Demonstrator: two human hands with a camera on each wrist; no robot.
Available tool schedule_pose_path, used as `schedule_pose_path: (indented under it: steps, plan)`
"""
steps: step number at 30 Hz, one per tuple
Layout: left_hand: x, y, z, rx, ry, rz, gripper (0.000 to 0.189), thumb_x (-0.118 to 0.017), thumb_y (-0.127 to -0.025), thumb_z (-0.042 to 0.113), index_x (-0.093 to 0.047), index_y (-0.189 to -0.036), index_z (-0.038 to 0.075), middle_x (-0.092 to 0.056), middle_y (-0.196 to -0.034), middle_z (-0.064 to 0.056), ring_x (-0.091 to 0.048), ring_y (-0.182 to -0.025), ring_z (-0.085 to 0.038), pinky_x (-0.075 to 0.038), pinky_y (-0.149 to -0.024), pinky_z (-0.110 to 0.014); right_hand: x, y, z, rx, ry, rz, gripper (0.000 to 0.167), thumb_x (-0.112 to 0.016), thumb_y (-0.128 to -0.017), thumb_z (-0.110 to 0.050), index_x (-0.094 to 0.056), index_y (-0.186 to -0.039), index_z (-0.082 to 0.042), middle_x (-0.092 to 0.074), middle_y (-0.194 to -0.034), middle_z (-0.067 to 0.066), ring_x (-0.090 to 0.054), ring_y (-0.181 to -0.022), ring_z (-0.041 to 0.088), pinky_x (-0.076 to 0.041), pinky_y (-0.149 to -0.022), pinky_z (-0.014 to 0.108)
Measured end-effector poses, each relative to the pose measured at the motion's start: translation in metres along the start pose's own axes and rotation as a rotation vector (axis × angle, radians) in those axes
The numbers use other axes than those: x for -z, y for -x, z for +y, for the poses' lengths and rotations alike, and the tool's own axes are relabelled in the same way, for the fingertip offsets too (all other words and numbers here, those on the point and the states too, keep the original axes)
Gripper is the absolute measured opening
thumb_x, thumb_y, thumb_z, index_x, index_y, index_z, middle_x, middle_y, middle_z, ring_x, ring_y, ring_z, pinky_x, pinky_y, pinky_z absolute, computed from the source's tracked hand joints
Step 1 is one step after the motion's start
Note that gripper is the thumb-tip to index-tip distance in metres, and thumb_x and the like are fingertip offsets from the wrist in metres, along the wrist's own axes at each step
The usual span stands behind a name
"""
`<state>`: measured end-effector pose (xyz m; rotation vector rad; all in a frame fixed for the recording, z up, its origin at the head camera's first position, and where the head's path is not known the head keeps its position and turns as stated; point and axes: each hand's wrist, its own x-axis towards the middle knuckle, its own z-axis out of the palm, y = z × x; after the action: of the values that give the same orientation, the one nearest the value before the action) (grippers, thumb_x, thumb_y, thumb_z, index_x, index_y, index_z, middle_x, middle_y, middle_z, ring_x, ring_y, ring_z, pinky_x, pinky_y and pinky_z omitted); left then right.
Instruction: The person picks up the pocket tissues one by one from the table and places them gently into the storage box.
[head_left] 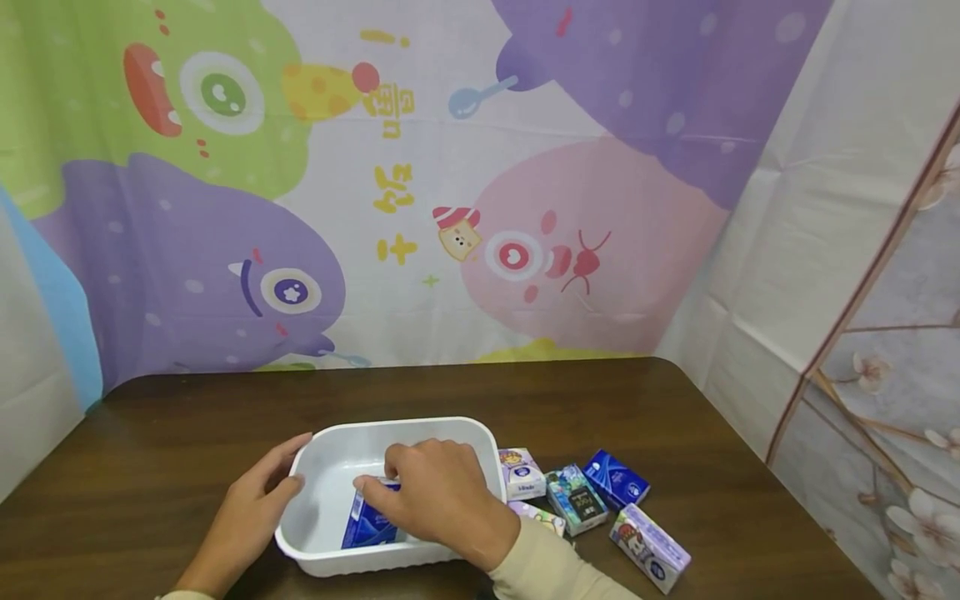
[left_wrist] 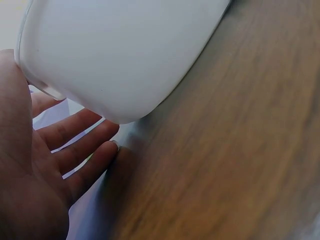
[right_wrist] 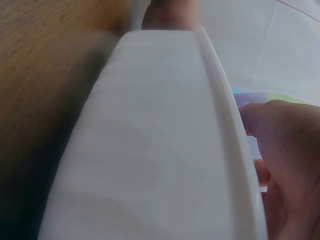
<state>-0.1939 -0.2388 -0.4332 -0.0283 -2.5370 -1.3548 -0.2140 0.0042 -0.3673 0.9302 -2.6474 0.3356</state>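
Observation:
A white plastic tub (head_left: 405,428) stands on the brown table. My left hand (head_left: 251,508) holds its left end, thumb over the rim and fingers along the outside; in the left wrist view those fingers (left_wrist: 82,152) lie fairly straight by the tub's corner. Inside the tub, a dark blue tissue pack (head_left: 369,521) leans at a slant, partly covered by my right hand (head_left: 442,496). That hand reaches over the near rim and grips the pack, thumb on its upper edge; its other fingertips are hidden. The right wrist view shows mainly the tub's outer wall (right_wrist: 145,135).
Right of the tub lie several small tissue packs: a lilac-and-white one (head_left: 522,473), a dark one with a "Face" label (head_left: 576,500), a blue one (head_left: 617,479), a purple-and-white one (head_left: 649,548) and a partly hidden patterned one (head_left: 542,517). A cartoon-printed curtain (head_left: 420,317) hangs behind the table.

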Motion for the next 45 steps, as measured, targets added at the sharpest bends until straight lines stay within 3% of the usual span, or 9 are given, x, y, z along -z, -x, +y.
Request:
schedule_pose_path:
  steps: [11, 19, 27, 37, 45]
  plan:
    - [0.001, 0.001, 0.001, -0.001, 0.006, -0.004, 0.045, -0.055, -0.101, 0.013, -0.053, -0.146, 0.016, -0.065, -0.125, -0.013, -0.059, -0.103, -0.013, -0.051, -0.078, -0.025, -0.006, 0.001, -0.001, 0.032, 0.022, 0.048, 0.042, -0.058, -0.094, -0.059, -0.064, -0.069, -0.025, -0.043, -0.052, -0.014, -0.043, -0.049, 0.004, -0.029, -0.042, 0.027]
    - [0.002, 0.0, 0.002, 0.016, 0.002, -0.012, 0.045, -0.054, -0.101, 0.014, -0.052, -0.146, 0.016, -0.065, -0.125, -0.014, -0.058, -0.107, -0.02, -0.051, -0.079, -0.025, -0.007, 0.001, -0.005, 0.06, -0.009, 0.022, 0.037, -0.059, -0.095, -0.056, -0.074, -0.083, -0.024, -0.063, -0.068, -0.011, -0.057, -0.061, 0.005, -0.036, -0.046, 0.026]
    - [0.002, 0.001, 0.001, -0.016, 0.0, 0.002, 0.045, -0.055, -0.101, 0.012, -0.053, -0.145, 0.014, -0.066, -0.122, -0.013, -0.059, -0.102, -0.014, -0.051, -0.078, -0.025, -0.009, 0.001, -0.009, 0.081, -0.07, -0.087, 0.03, -0.06, -0.095, -0.049, -0.077, -0.1, -0.024, -0.07, -0.084, -0.013, -0.062, -0.07, 0.004, -0.043, -0.053, 0.025]
    - [0.004, 0.0, 0.003, 0.003, -0.012, 0.003, 0.046, -0.055, -0.1, 0.013, -0.053, -0.146, 0.015, -0.066, -0.122, -0.013, -0.059, -0.104, -0.02, -0.05, -0.079, -0.025, -0.015, 0.003, -0.012, 0.109, -0.041, 0.002, 0.023, -0.065, -0.091, -0.041, -0.075, -0.101, -0.022, -0.067, -0.078, -0.013, -0.06, -0.064, 0.005, -0.038, -0.047, 0.025]
    - [0.002, 0.0, 0.005, 0.011, 0.011, -0.009, 0.046, -0.054, -0.1, 0.01, -0.052, -0.146, 0.014, -0.065, -0.123, -0.014, -0.059, -0.105, -0.021, -0.051, -0.079, -0.025, -0.012, 0.004, -0.01, 0.092, -0.006, 0.006, 0.022, -0.065, -0.091, -0.04, -0.075, -0.097, -0.022, -0.067, -0.075, -0.012, -0.061, -0.063, 0.007, -0.038, -0.045, 0.027]
